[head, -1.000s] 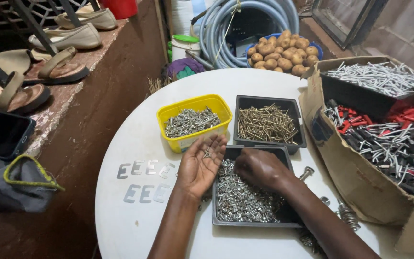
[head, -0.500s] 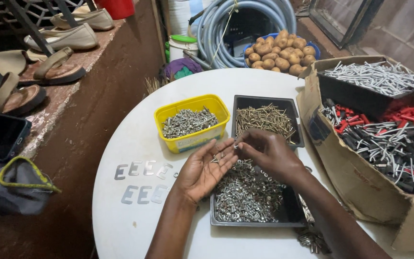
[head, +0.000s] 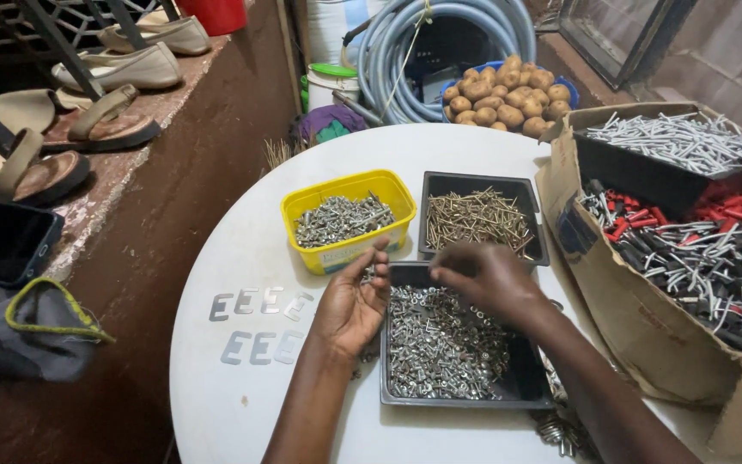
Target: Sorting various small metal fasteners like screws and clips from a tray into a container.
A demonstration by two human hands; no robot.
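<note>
Silver screws still heap the black tray [head: 461, 391] under both hands, left hand [head: 354, 301] cupped open, right hand [head: 483, 275] pinching a few, while the yellow tub [head: 347, 219] just beyond holds only a modest layer.

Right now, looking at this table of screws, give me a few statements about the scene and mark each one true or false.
1. The yellow tub holds silvery screws. True.
2. Both hands work over the yellow tub. False: the left hand and right hand are over the near black tray.
3. The far black tray holds brass-coloured screws. True.
4. The potatoes lie on the white table. False: they sit in a blue basin behind it.
</note>
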